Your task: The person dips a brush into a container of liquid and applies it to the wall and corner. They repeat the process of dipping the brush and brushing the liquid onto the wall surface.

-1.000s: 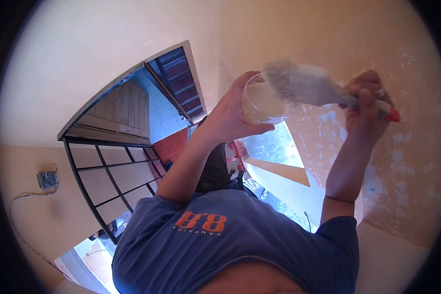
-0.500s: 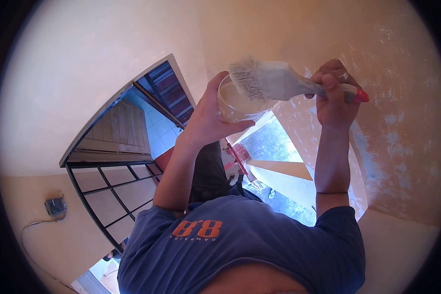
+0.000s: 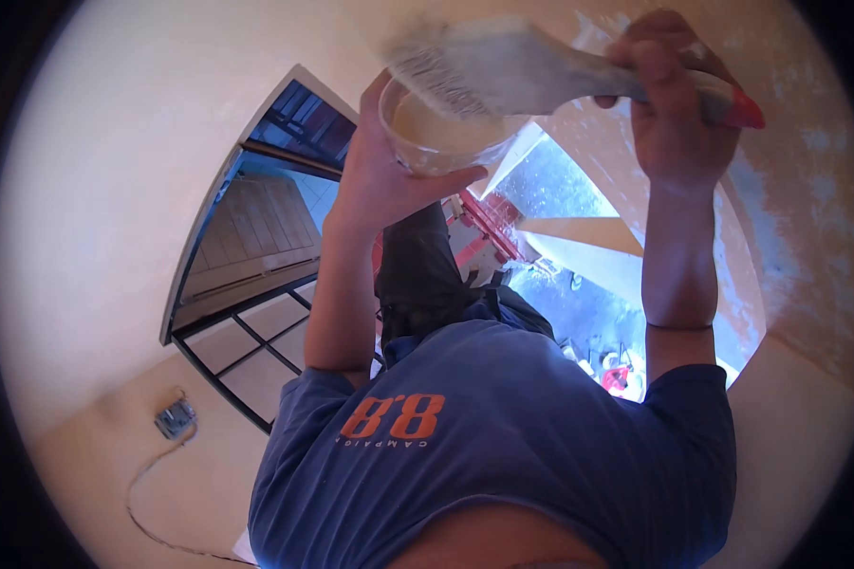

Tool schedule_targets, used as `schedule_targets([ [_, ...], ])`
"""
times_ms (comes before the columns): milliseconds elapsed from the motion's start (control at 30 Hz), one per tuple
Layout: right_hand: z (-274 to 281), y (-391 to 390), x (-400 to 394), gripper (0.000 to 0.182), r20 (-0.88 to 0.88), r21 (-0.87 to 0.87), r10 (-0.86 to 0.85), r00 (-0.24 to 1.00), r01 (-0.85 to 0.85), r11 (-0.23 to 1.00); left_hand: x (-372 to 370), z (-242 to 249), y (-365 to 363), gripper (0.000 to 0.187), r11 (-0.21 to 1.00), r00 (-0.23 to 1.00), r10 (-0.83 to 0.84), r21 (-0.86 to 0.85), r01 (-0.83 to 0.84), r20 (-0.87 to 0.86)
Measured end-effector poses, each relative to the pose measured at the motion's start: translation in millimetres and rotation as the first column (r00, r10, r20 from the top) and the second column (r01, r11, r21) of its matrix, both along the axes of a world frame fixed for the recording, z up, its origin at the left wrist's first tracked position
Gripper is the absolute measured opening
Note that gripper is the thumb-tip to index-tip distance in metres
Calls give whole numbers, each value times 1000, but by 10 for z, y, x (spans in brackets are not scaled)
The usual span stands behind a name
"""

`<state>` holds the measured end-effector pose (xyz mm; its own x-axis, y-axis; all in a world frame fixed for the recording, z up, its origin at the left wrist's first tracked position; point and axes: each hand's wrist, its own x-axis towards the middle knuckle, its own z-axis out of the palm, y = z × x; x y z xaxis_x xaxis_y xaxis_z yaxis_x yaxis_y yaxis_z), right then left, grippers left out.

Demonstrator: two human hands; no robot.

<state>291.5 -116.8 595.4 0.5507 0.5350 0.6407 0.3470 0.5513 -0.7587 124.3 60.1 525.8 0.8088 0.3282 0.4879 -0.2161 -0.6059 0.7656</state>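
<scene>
- A clear plastic cup [image 3: 436, 128] holding pale, cream-coloured liquid is gripped from the side and below by the left hand [image 3: 375, 180], fingers wrapped around its wall
- A wide paintbrush [image 3: 522, 71] is clasped at its handle by the right hand [image 3: 669, 114]; the red handle tip is seen past the fist
- The bristles, coated in whitish material, are held over the cup's open rim, at or just above the liquid; contact cannot be confirmed owing to blur
- Both items are raised in front of a cream wall [image 3: 807, 218], which is marked with patchy white and bluish areas beside the right forearm
- A blue T-shirt [image 3: 503, 446] with orange print is seen in the lower part of the view
- A doorway with a wooden door [image 3: 256, 242] and a dark metal grille is noted to the left
- An electrical box [image 3: 176, 417] with a trailing cable is observed on the surface at lower left
- Below the hands, a tiled floor with scattered small objects is partly screened by the arms and dark trousers
</scene>
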Motion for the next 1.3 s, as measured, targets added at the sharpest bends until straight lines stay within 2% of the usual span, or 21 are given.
schedule_targets([
  [33,-60,-22,26,13,-7,-5,-20,1000,20,1000,16,-17,-13,105,1000,1000,-7,5,7,-21],
  [100,-165,-39,62,8,292,-92,-147,945,180,979,49,-85,-28,105,1000,999,-25,11,25,-48],
  [133,-158,-75,-28,13,75,-57,-76,994,80,995,63,-144,-27,103,998,998,-52,-38,51,-39],
  [167,-181,-85,-59,13,75,-53,-87,993,91,994,86,-186,-18,102,994,997,-78,-85,75,-26],
  [267,-293,-103,-97,12,108,-82,-108,988,117,990,149,-287,-2,97,992,993,-112,-59,109,-49],
  [333,-405,-134,-99,9,12,-61,-95,995,96,994,187,-438,49,95,986,983,-155,-76,148,-97],
  [400,-497,-214,-85,8,10,-91,-132,991,132,987,262,-531,27,93,978,970,-199,-93,187,-142],
  [467,-581,-244,-85,8,13,-123,-161,987,161,979,315,-578,0,90,979,971,-205,-5,206,-123],
  [533,-669,-287,-83,8,-25,-147,-223,974,217,965,373,-693,-12,91,973,965,-233,-34,230,-120],
  [667,-860,-403,3,7,80,-146,-267,960,276,950,492,-908,-89,92,967,960,-254,-60,249,-115],
  [800,-1053,-477,54,6,52,-160,-265,963,270,949,605,-1150,-125,94,952,950,-292,-127,278,-107],
  [867,-1153,-531,86,7,69,-166,-264,962,271,948,654,-1193,-159,94,949,941,-309,13,314,-137],
  [900,-1207,-542,105,7,77,-177,-264,961,274,945,674,-1249,-166,94,952,945,-300,17,305,-131],
  [1033,-1397,-568,173,9,56,-196,-264,963,270,943,730,-1488,-165,95,942,934,-336,-22,336,-123],
  [1133,-1507,-571,227,9,141,-203,-233,962,258,944,793,-1635,-145,95,937,927,-348,-33,347,-137],
  [1200,-1580,-555,177,9,17,-237,-251,968,248,939,792,-1735,-122,96,935,923,-353,-39,351,-156],
  [1300,-1671,-540,174,10,68,-243,-267,961,275,930,834,-1847,-86,95,919,912,-390,-120,376,-127],
])
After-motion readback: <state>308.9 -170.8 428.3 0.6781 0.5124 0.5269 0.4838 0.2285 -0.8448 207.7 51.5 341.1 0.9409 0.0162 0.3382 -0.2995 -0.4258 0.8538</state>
